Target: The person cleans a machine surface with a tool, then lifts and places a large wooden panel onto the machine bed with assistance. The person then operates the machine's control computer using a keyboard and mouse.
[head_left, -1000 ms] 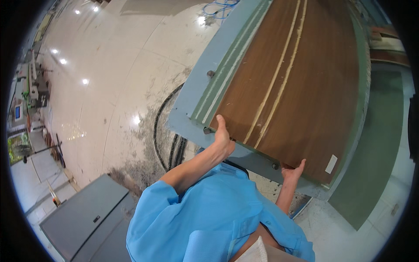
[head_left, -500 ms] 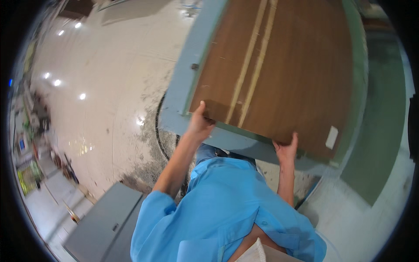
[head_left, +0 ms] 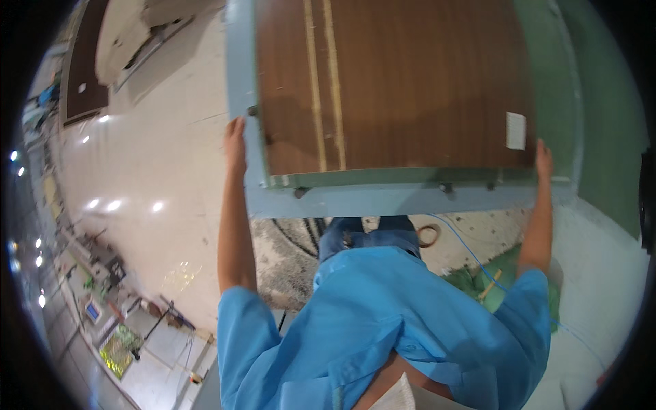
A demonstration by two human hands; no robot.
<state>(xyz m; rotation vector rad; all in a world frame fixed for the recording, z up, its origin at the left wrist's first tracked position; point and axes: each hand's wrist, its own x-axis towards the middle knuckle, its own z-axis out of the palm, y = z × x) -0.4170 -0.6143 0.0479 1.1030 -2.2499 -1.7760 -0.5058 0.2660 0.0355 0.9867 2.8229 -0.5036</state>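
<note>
Brown panel [head_left: 424, 89] flat on the bench [head_left: 328, 205], just inside the near edge; best squared with even pressure from both sides, sighting along that edge. With left hand [head_left: 235, 137] at the bench's left edge and right hand [head_left: 544, 160] beside the panel's near-right corner, cannot tell how far open the fingers or whether gripping.

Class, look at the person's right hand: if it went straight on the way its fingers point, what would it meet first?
Probably the green surface alongside the brown panel; whether the right hand would touch it or pass above is unclear from this view.
</note>
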